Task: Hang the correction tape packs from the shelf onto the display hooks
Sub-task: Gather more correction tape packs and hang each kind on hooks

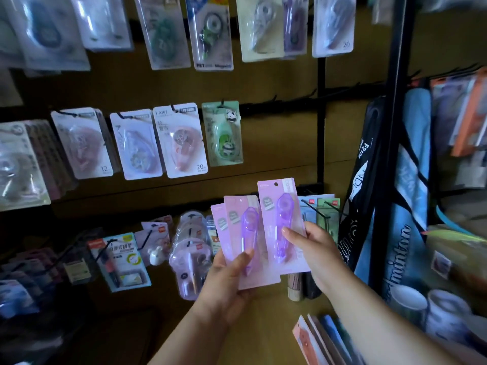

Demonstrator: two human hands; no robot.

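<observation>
Single purple correction tape pack (283,225) held upright in the right hand (313,248), thumb across the clear bubble, fingers curled behind the card; punched hole at the top stays uncovered, presumably so it can slip onto a hook. Just to its left, touching or overlapping it, a small stack of the same purple packs (243,241) sits in the left hand (226,283), thumb pressed on the front card, fingers wrapped underneath; count looks like two or three, hard to say. Likely the left acts as supply while the right feeds one at a time. Both packs are in front of the lower rows of the brown display board (276,143). Bare black hooks (274,100) run along the middle rail, to the right of a green panda pack (222,135); a likely target. At far right, a blue badminton bag (403,212) leans against the black upright.
</observation>
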